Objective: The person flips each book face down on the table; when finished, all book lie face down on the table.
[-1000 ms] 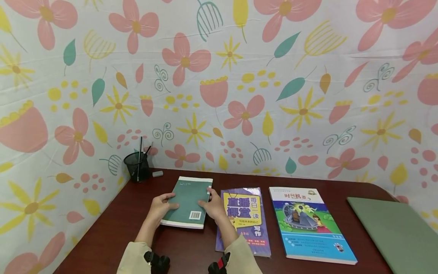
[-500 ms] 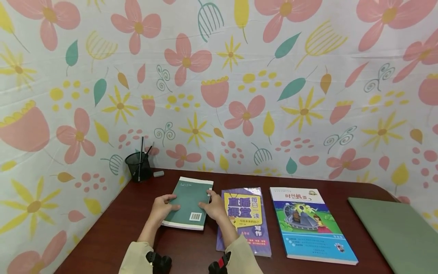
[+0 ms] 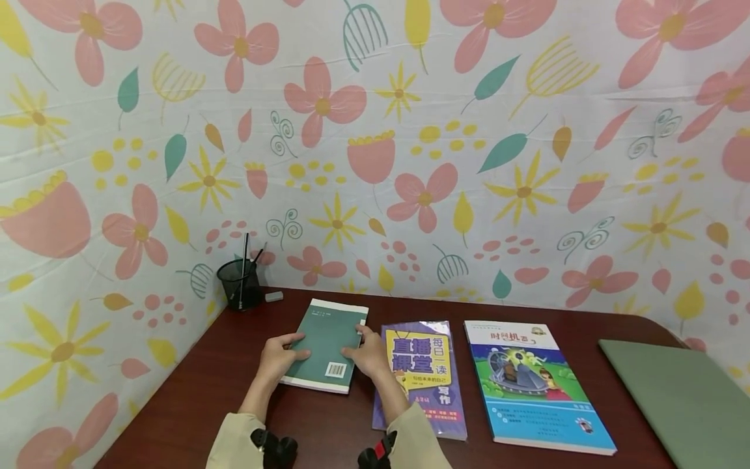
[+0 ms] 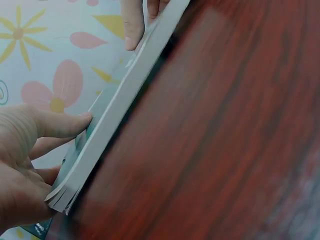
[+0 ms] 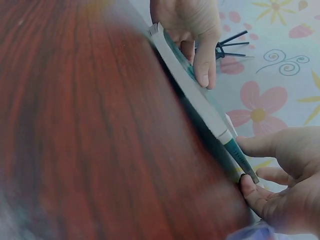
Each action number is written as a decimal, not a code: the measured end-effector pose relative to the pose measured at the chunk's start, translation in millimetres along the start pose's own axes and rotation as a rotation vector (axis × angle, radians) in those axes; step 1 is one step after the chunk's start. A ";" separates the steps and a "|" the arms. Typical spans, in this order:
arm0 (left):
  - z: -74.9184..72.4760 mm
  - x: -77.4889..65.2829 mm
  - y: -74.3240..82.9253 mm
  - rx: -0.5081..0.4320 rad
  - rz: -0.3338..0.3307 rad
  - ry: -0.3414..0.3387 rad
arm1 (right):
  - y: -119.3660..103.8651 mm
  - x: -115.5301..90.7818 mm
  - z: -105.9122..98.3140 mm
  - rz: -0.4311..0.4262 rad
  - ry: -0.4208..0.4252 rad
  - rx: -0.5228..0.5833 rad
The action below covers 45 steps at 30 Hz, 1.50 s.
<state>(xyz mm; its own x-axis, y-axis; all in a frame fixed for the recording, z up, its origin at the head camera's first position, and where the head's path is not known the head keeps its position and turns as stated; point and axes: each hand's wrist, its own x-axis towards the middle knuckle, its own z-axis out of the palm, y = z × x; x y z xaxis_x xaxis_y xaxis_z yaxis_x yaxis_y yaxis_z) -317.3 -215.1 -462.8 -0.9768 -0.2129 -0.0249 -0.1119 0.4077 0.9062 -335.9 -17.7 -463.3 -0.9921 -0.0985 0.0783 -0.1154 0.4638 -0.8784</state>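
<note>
Green-covered paperback book [image 3: 328, 339], white strip at the head, back cover up, white barcode label [image 3: 336, 370] near the lower right corner. Location: left of centre over the dark red-brown wood-grained tabletop [image 3: 176, 404], directly between two bare hands. Long axis: away from the person, far end slanted slightly to the right. Grip: held from both long sides, left hand [image 3: 278, 357] on the left edge, right hand [image 3: 369, 352] on the right, both thumbs on the cover; in the right wrist view, a finger of the right hand beneath the edge. Nearer hand: neither, both in contact, roughly opposite each other, with the head of the book reaching beyond both. Near left corner: page ends slightly fanned in the left wrist view. Underside: in dark shadow; full or partial contact with the tabletop, impossible to tell. Next outward, just right: purple book with yellow title panel [image 3: 422, 378], partly under the right forearm. Farther right: thick white, green and blue illustrated book [image 3: 536, 384], then flat grey-green panel [image 3: 685, 397]. Far left: black mesh pen holder [image 3: 240, 290], small pale grey block [image 3: 273, 296] beside.
</note>
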 end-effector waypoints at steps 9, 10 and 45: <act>0.8 3.0 -5.1 0.074 0.036 0.032 | -0.7 -0.7 2.1 -0.022 0.011 -0.068; 0.3 3.1 -5.8 0.090 0.047 0.038 | -0.7 -0.8 2.2 -0.021 0.011 -0.071; 39.3 -19.3 41.8 -0.035 0.355 0.003 | 31.7 1.0 -99.8 0.233 0.298 0.409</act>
<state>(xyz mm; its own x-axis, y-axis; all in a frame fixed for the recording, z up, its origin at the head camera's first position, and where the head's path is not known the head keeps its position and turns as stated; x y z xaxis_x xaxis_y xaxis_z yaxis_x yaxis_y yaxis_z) -310.3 -159.0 -441.0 -0.9529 -0.0661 0.2959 0.2412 0.4259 0.8720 -345.6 84.8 -444.1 -0.9672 0.2464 -0.0624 0.0790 0.0581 -0.9952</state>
